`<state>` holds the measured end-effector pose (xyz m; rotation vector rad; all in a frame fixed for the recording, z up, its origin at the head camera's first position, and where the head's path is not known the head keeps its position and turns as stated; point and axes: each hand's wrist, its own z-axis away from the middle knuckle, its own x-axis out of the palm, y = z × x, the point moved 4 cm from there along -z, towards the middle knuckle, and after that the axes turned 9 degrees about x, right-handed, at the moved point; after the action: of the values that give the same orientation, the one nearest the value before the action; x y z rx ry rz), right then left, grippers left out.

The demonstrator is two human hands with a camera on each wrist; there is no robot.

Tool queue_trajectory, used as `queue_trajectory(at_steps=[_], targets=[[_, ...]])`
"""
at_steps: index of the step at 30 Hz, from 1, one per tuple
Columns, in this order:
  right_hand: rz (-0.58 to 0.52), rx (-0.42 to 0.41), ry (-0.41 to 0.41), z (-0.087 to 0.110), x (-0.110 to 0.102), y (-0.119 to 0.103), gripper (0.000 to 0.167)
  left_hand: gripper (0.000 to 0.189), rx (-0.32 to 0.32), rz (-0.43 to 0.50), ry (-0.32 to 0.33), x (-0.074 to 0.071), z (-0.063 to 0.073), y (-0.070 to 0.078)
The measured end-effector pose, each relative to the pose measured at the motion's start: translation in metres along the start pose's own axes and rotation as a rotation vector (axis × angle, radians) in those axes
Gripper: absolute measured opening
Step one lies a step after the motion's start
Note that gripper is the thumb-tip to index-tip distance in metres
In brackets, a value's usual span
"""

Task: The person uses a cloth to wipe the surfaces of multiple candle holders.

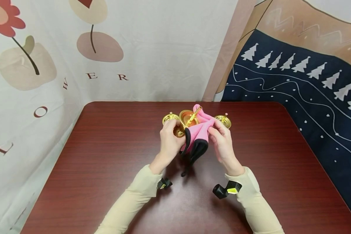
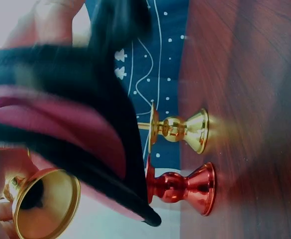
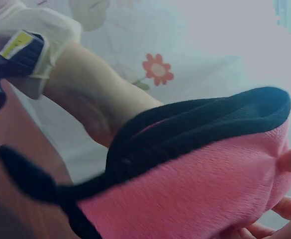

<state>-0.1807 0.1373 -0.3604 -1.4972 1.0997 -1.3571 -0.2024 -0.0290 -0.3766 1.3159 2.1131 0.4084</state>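
My left hand grips a gold-coloured metal candlestick, tilted so its dish and thin spike lean toward the right. In the left wrist view its flared, hollow base faces the camera. A pink cloth with black edging is pinched between thumb and fingers of my right hand. The cloth lies against the candlestick's spike end, and its black-trimmed part with a dangling black loop hangs below. Folds of cloth hide part of the held candlestick in both wrist views.
Two similar candlesticks stand upright on the dark red-brown table, one candlestick beyond the left hand, another candlestick behind the right. Printed fabric hangs behind the table's far edge.
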Motion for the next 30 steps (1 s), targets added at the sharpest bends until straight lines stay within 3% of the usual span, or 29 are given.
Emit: queue_trajectory(at_steps=[2,5,10,13,16,20,24,30], targets=[[0.032,-0.020,-0.032,0.002,0.005,0.000,0.040,0.033,0.014,-0.024,0.001,0.001,0.000,0.001],[0.163,-0.064,-0.013,0.003,0.009,-0.002,0.044,0.032,0.052,-0.058,-0.001,0.003,-0.001,0.004],[0.557,-0.121,0.028,0.004,0.010,-0.006,0.054,0.031,0.117,-0.098,0.003,0.004,-0.001,0.006],[0.735,-0.213,0.043,0.004,0.009,-0.009,0.054,0.029,0.121,-0.090,0.018,0.004,-0.001,0.005],[0.808,-0.331,0.078,0.005,0.007,-0.012,0.047,0.027,0.115,-0.063,0.024,0.004,0.000,0.003],[0.828,-0.447,0.136,0.007,0.004,-0.017,0.042,0.027,0.101,-0.020,0.013,0.003,0.001,0.002],[0.858,-0.525,0.173,0.008,0.003,-0.022,0.038,0.030,0.093,0.023,0.004,0.002,0.000,0.003],[1.008,-0.607,0.156,0.012,0.008,-0.027,0.039,0.031,0.088,0.050,0.024,0.002,-0.002,0.002]])
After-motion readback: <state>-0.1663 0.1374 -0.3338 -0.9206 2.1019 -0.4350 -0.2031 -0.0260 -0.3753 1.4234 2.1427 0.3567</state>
